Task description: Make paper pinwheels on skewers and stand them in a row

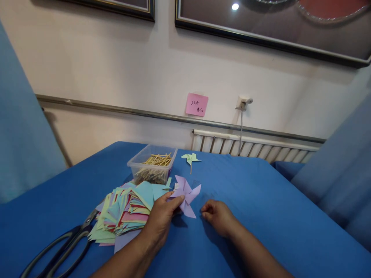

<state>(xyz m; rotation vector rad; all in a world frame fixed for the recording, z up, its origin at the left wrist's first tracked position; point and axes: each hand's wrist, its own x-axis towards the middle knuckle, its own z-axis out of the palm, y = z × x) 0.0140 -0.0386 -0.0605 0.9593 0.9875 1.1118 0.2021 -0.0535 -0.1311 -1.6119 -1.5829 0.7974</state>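
A lilac paper pinwheel [188, 195] with folded blades is pinched in my left hand [164, 212], the thumb lying on its front. To the right of it, a little apart, my right hand [218, 216] hovers near the cloth. Its fingers are curled together, and whatever they may hold is too small or hidden to name. Beside my left hand lies a thick, loose pile of cut coloured paper pieces [127, 210]. A green pinwheel [191, 157] on a short stick rests farther back. Just behind the lilac one is a small clear object [196, 182], its kind unclear.
A clear plastic box [149, 168] of thin wooden sticks [162, 159] stands behind the paper pile. Large dark-handled scissors [78, 231] lie at the left front. A blue cloth [275, 216] covers the table. Blue curtains hang at both sides; a radiator [226, 143] is behind.
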